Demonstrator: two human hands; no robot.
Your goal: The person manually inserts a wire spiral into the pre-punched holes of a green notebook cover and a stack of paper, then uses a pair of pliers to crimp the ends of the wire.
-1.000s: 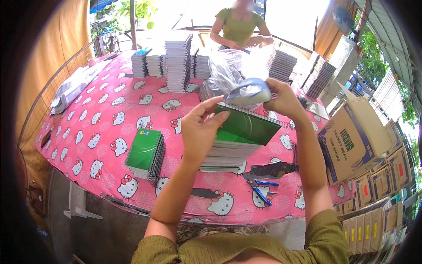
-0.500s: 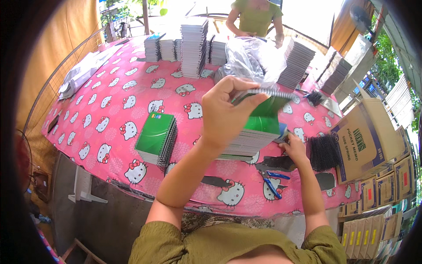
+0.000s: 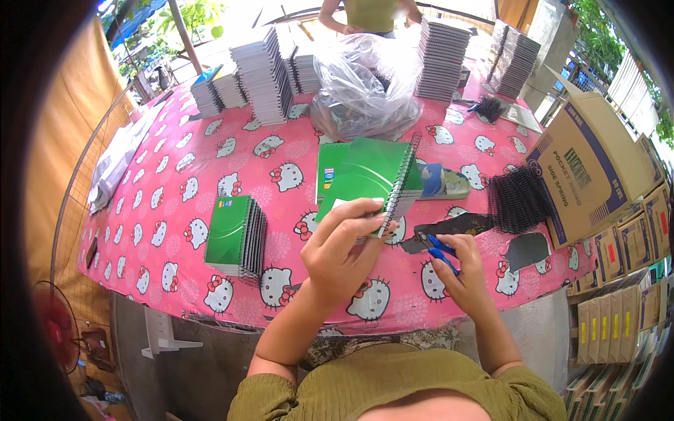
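Observation:
My left hand [image 3: 342,254] grips a green spiral notebook [image 3: 366,172] by its near end, holding it tilted with the wire coil along its right side. Behind it, partly hidden, lies a stack of green-covered notebooks [image 3: 328,165]. Closed around the blue handles of a pair of pliers [image 3: 442,254], my right hand [image 3: 467,279] is just above the table's near right part; the tool's jaws are hard to make out. To the left of my left hand stands a neat stack of green spiral notebooks [image 3: 229,228], coils facing right.
A pile of black wire coils [image 3: 518,200] lies by an open cardboard box [image 3: 597,168] at the right. A clear plastic bag [image 3: 365,91] and tall notebook stacks [image 3: 260,81] stand farther back. Across the pink-covered table [image 3: 161,274] is another person [image 3: 368,15].
My left hand has lowered and brought a notebook off the stack toward me. My right hand has moved from beside the stack to the pliers and taken hold of them.

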